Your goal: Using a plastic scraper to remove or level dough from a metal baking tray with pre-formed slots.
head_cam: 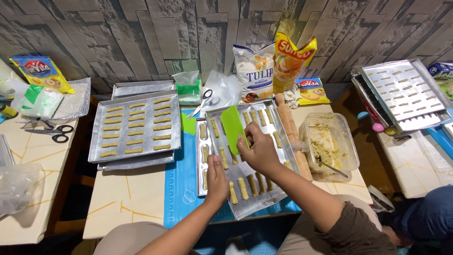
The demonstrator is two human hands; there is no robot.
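My right hand [259, 152] holds a green plastic scraper [233, 128] upright over a metal baking tray [278, 122] that carries several finger-shaped dough sticks [243, 188]. My left hand [217, 179] rests flat on the tray's near left part, fingers together, beside a dough stick [223, 157]. This tray lies tilted on top of a second tray [200, 170] with more sticks, on a blue mat [178, 189].
A filled tray of dough sticks [135, 126] sits to the left, another [401, 89] at far right. A wooden rolling pin [293, 134], a plastic dough tub with spoon [329, 147], flour and margarine bags [255, 71], and scissors [56, 133] lie around.
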